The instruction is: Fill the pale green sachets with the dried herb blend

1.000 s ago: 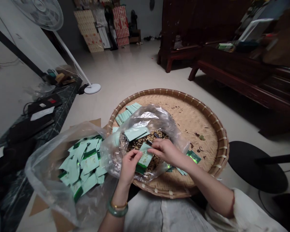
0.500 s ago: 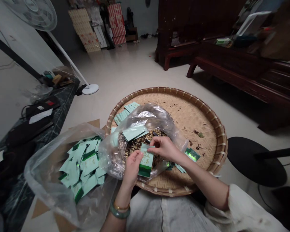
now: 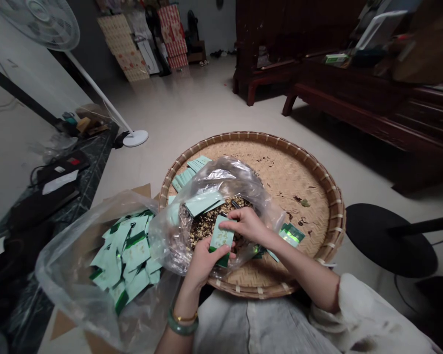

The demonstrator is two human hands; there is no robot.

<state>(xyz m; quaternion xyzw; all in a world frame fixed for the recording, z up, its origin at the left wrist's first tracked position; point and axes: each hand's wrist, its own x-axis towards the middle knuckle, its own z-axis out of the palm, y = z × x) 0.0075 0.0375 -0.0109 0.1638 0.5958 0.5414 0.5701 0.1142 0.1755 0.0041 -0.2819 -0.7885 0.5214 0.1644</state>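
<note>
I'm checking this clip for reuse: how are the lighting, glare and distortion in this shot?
In the head view, the wide lens bends the edges, stretching the pedestal fan; glare shines on the clear plastic bag; the dark wooden bench sinks into shadow; the left hand, right hand and pale green packet look fairly sharp.

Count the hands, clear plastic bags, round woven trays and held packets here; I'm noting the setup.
Hands: 2, left hand and right hand
Clear plastic bags: 2, left bag and right bag
Round woven tray: 1
Pale green packet: 1
Total: 6

The left hand [image 3: 203,263] now cups the lower end of the pale green sachet [image 3: 221,238], which sits higher than before.
</note>
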